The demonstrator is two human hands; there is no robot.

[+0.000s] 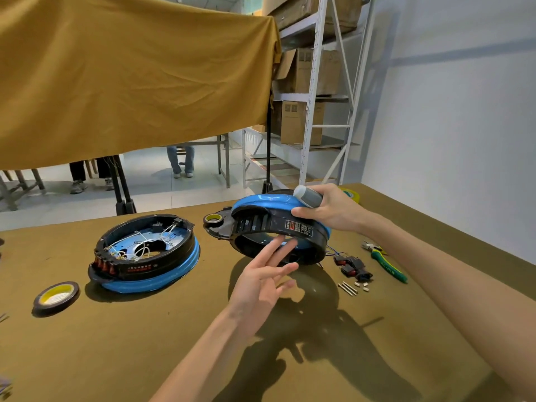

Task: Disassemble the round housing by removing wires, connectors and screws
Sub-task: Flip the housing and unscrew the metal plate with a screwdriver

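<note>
A: Where is the round housing (278, 227) at this point?

B: Lifted off the table (145, 343) and tipped on edge, blue rim up, label facing the person. The right hand (333, 210) is closed over its top rim and seems also to pinch a grey cylinder (309, 196) against it, perhaps a tool handle; I cannot tell which.

A: And the left hand (261, 282)?

B: Open, fingers (278, 248) spread and loose, holding nothing. The fingertips sit at the lower edge of the housing, touching or nearly so.

A: So which step is this?

B: I judge it an inspection or turning-over between removals. Just right of the housing lie loose black connectors (352, 266) on blue wires, with screws (348, 288) and small white pieces (362, 285) near them, so a good part looks stripped out already.

A: What does the next move call for?

B: Probably the left hand steadying the lower rim so the housing can be rotated to show any remaining fasteners. The pliers (383, 259), further right of the housing, are within reach for wires.

A: And the other unit?

B: A second housing (145, 256), well left of the held one, rests flat, its white wiring still inside.
</note>
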